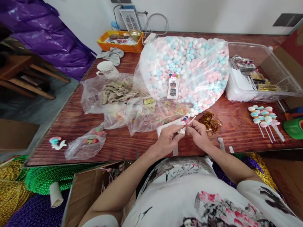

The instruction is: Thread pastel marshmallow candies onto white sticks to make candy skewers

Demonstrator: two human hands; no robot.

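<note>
Near the front edge of the table, both hands meet with bent fingers. My left hand (169, 138) is closed on a small white piece (181, 130), which looks like a marshmallow. My right hand (198, 134) pinches a thin white stick (192, 120) beside it. Under and behind the fingers lies a stack of white printed wrappers (163, 126), partly hidden. Gold twist ties (210, 122) lie in a loose heap just right of my right hand. A big clear bag of pastel marshmallows (184, 60) rests behind, its mouth towards my hands, with one printed wrapper (173, 86) on top.
Finished-looking marshmallow sticks (264, 116) lie at right, near a clear plastic bin (291, 90) and a green container (293, 128). Crumpled bags of gummy candy (113, 116), a mug (106, 67) and an orange tray (132, 48) occupy the left side.
</note>
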